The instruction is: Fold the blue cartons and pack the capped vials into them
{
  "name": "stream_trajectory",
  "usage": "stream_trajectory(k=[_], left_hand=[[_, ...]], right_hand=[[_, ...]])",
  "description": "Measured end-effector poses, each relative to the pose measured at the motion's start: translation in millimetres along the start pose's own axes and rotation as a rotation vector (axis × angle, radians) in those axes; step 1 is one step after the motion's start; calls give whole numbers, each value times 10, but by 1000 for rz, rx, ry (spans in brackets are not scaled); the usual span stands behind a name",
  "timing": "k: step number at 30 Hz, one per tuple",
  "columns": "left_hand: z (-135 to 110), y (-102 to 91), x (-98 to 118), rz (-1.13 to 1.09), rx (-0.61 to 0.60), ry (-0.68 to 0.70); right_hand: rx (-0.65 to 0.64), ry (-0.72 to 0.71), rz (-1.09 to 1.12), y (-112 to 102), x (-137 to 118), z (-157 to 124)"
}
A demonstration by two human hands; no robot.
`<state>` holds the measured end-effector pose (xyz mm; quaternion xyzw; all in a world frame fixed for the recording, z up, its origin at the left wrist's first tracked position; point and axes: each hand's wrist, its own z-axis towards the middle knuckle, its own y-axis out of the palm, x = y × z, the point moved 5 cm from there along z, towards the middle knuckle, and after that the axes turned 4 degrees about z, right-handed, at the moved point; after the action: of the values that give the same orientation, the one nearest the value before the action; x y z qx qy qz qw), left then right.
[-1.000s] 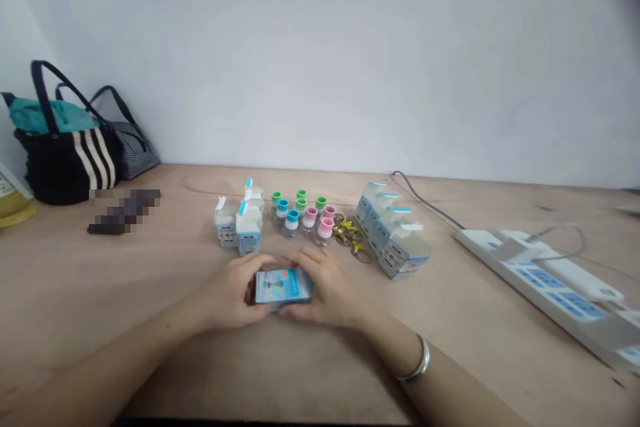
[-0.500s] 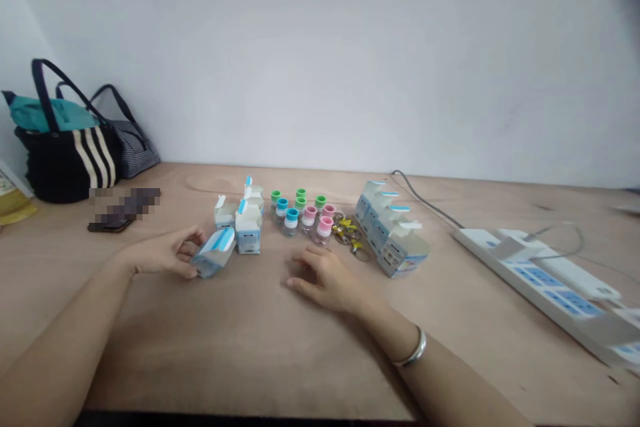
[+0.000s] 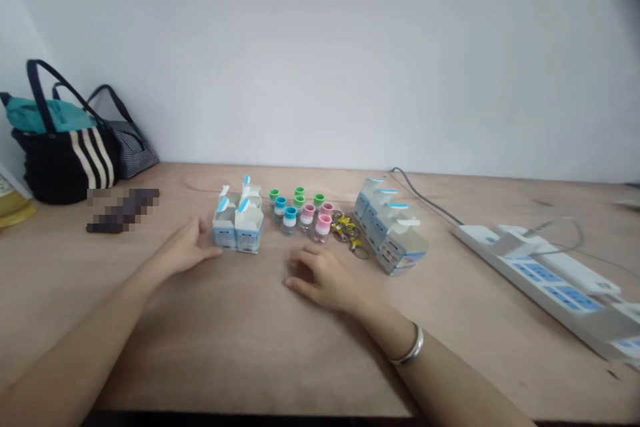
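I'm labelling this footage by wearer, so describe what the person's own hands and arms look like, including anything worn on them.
The left hand and right hand are ungloved. No sleeve shows on either forearm. A smooth, silver-coloured bangle circles the right one near the wrist; nothing worn shows on the left.

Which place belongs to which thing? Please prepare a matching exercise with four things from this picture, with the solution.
1. left hand
2. bracelet
3. key rings
4. power strip

A. at the far right of the table
B. beside the left boxes
C. around the right arm
D. between the bottles and the right boxes

Pairs: 1-B, 2-C, 3-D, 4-A
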<state>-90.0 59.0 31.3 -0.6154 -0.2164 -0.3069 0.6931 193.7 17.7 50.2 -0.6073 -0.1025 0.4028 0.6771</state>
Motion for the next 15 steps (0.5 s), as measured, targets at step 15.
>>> stream_trajectory(k=[15], left_hand=[[-563, 958, 804, 246, -335, 706]], right_hand=[[-160, 40, -67, 253, 176, -23]])
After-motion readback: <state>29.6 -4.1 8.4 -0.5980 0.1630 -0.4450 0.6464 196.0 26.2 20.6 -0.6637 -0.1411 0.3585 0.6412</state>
